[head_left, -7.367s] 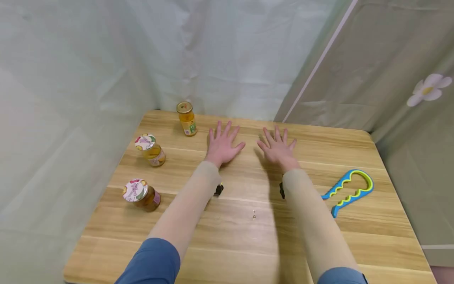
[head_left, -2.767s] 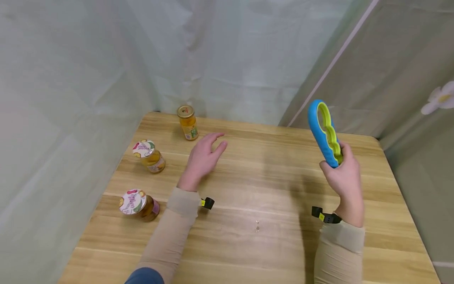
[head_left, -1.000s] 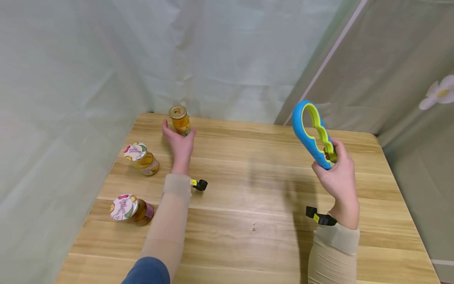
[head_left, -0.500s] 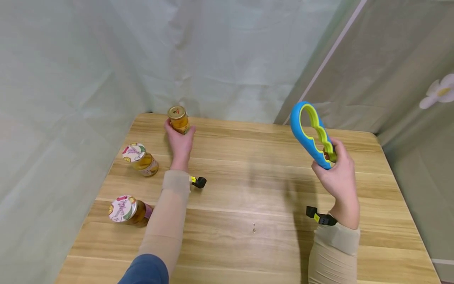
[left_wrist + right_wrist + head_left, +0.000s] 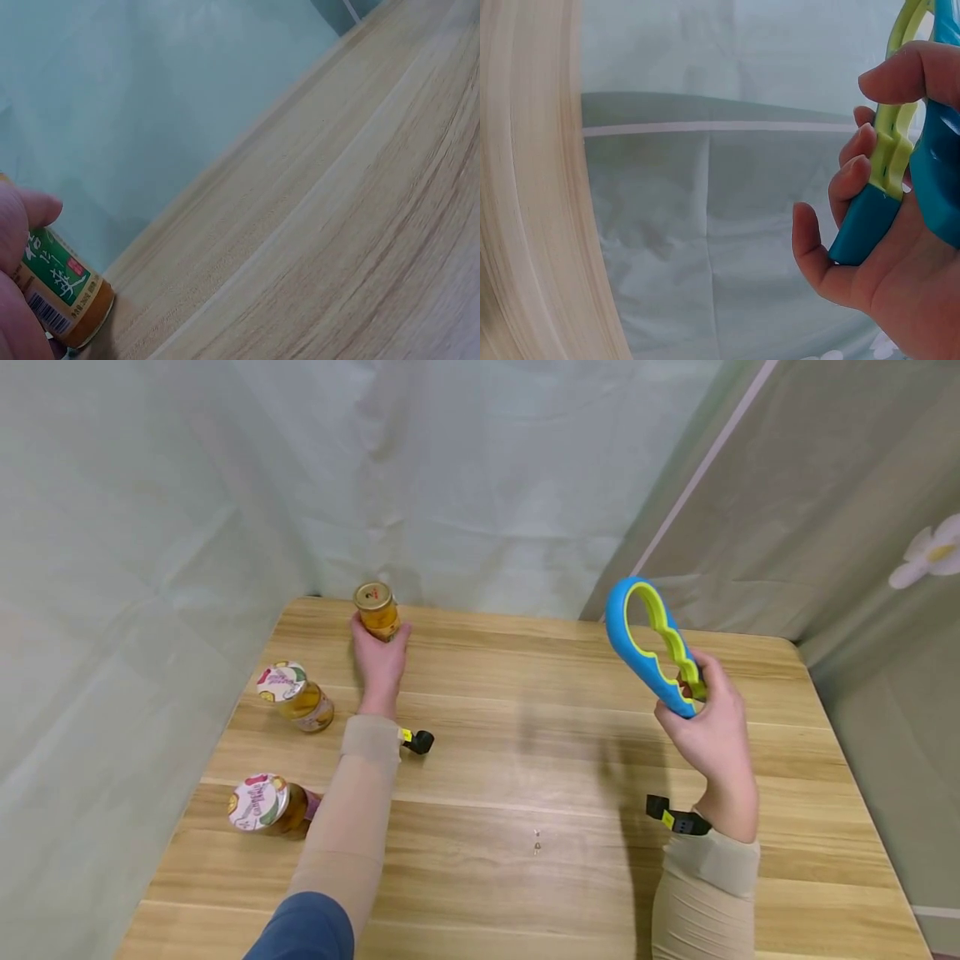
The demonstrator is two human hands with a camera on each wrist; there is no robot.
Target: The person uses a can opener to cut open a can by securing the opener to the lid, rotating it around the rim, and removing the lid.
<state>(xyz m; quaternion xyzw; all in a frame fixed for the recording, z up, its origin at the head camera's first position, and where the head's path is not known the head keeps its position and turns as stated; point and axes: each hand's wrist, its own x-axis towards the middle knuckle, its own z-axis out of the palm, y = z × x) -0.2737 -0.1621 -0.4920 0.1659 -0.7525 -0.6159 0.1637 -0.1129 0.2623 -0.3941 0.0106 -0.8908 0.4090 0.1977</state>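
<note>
My left hand (image 5: 380, 667) grips a glass jar (image 5: 377, 610) with a gold lid near the table's back left edge. In the left wrist view, thumb and fingers lie around the jar's green-and-gold label (image 5: 56, 274), and its base is right at the tabletop. On the other side, my right hand (image 5: 712, 722) holds a blue and lime-green jar opener (image 5: 648, 656) up above the table, its looped end pointing up and left. The right wrist view shows my fingers (image 5: 851, 176) curled around the opener's handles (image 5: 866, 225).
Two more jars with patterned white lids stand along the left side: one with yellow contents (image 5: 303, 697) and a darker one (image 5: 281, 806), partly behind the left forearm. Pale curtains (image 5: 480, 485) hang behind the wooden table (image 5: 487, 877). Small shiny specks (image 5: 537, 843) show on the tabletop.
Both hands lay spread on the table at first. My right hand has picked up the jar opener from the right side; my left has moved left and closed around the gold-lidded jar.
</note>
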